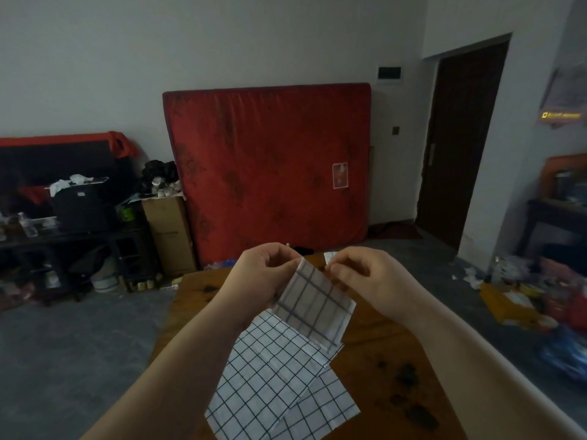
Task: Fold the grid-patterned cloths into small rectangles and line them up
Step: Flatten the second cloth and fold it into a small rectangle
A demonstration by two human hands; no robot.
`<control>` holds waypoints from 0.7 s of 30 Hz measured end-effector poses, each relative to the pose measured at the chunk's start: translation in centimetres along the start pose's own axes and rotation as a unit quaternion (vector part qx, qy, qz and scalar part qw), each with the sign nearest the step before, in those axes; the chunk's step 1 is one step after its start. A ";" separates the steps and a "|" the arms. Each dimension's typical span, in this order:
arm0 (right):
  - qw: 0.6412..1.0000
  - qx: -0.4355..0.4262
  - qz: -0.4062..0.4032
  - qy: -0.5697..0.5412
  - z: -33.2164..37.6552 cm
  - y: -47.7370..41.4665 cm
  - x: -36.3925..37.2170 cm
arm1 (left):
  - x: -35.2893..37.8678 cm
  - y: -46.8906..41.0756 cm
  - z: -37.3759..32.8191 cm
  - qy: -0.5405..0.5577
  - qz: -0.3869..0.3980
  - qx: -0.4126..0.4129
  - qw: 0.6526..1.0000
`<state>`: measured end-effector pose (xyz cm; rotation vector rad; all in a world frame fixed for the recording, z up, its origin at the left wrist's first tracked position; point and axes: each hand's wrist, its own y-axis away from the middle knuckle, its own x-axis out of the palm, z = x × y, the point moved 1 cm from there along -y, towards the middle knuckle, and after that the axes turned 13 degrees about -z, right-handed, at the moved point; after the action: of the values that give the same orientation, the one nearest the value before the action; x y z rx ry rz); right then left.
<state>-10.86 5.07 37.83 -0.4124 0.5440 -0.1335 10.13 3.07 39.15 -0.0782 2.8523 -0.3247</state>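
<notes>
Two hands are raised over the wooden desk, each pinching an upper corner of one grid-patterned cloth. The left hand has its fingers curled in and pressed against the thumb, nipping the cloth's top left corner. The right hand is closed the same way, thumb and fingertips pressed together on the top right corner. Between them the held cloth hangs in the air, tilted, its lower edge dropping below and slightly right of the left wrist; it looks already folded to a small panel with wide dark grid lines.

Beneath both hands, flat on the desk, lies a larger white cloth with a finer black grid, reaching down toward the near edge under the left forearm. A second flat cloth of the same pattern sticks out from under it, below and between the two forearms. Just beyond the right hand's knuckles a small white piece shows on the far part of the desk; whether it is another cloth cannot be told. Far behind the hands a red mattress leans upright against the wall.
</notes>
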 end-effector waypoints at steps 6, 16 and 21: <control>0.999 -0.034 0.001 0.001 1.0 0.0 1.3 | 0.9 0.1 -0.1 -0.009 0.012 0.029 0.999; 0.998 -0.006 -0.043 -0.044 0.9 -0.2 0.5 | -0.5 0.1 0.8 -0.073 0.048 0.044 0.995; 0.998 -0.011 -0.034 -0.045 0.8 -0.4 1.0 | -0.3 -0.4 1.1 -0.105 0.027 0.064 0.992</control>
<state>-9.61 4.77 38.17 -0.4563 0.4435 -0.1744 10.73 2.46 38.27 -0.0085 2.6140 -0.4592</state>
